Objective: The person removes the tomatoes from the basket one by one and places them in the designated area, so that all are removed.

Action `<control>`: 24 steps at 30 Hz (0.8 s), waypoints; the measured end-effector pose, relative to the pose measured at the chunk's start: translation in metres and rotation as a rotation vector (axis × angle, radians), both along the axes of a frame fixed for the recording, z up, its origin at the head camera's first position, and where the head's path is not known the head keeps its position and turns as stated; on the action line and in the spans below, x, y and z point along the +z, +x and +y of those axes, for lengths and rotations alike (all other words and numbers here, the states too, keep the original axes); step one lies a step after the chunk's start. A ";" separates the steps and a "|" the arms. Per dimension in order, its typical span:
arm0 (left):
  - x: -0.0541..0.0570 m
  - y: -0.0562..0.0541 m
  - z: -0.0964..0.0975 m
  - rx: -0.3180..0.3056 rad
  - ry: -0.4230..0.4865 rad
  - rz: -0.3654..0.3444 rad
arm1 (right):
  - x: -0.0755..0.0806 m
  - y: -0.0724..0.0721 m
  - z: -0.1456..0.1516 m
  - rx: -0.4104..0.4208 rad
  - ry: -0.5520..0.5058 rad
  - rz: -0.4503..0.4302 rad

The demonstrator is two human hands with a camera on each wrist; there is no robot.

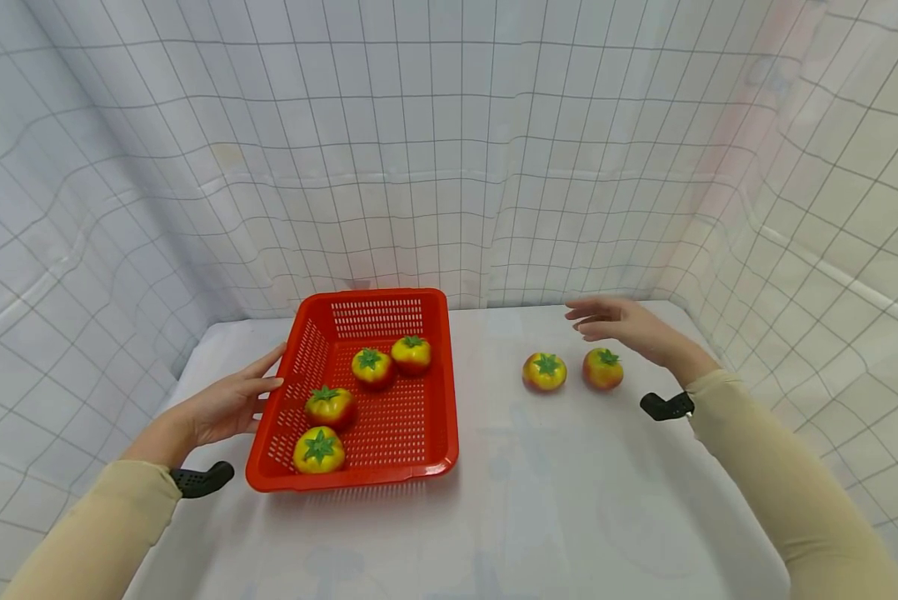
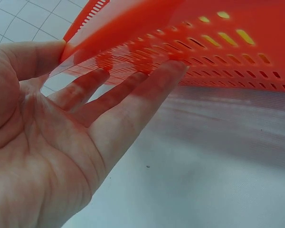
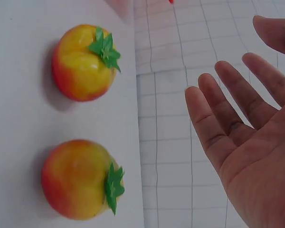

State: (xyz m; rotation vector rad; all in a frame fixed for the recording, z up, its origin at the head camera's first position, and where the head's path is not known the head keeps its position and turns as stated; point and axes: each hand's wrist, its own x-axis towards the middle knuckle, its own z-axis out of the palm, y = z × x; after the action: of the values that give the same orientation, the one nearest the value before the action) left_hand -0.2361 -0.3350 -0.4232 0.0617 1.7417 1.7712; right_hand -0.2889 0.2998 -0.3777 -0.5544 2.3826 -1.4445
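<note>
At the left of the head view stands a red plastic basket. Inside lie several yellow-red, tomato-like fruits with green star-shaped tops. My left hand is at the basket's left side. In the left wrist view its thumb tip meets the rim, and its nearly straight fingers touch the slotted wall. My right hand holds nothing, hovering behind two more such fruits, a left one and a right one. Its fingers are spread and relaxed in the right wrist view.
Everything stands on a white-covered table. White grid-patterned sheets hang behind it and along both sides. A black wrist strap piece sticks out at the right sleeve, another at the left.
</note>
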 end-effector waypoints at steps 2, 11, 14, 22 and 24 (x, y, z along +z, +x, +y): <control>0.000 0.000 0.000 -0.001 0.001 0.001 | 0.002 0.001 -0.012 0.003 0.020 0.015; 0.001 0.001 0.000 0.000 -0.010 0.000 | 0.013 0.010 -0.065 0.053 0.090 0.120; 0.001 0.000 0.000 0.001 -0.012 0.001 | 0.015 0.011 -0.079 0.080 0.105 0.141; 0.001 0.000 0.000 0.001 -0.012 0.001 | 0.022 0.013 -0.122 0.186 0.135 0.156; 0.001 0.000 0.000 -0.001 -0.009 0.002 | 0.025 0.014 -0.133 0.212 0.128 0.144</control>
State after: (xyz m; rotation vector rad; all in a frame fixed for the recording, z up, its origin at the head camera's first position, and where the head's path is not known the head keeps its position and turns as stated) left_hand -0.2365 -0.3349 -0.4223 0.0598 1.7509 1.7629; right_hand -0.2753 0.1667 -0.3527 -0.8740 2.4166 -1.1896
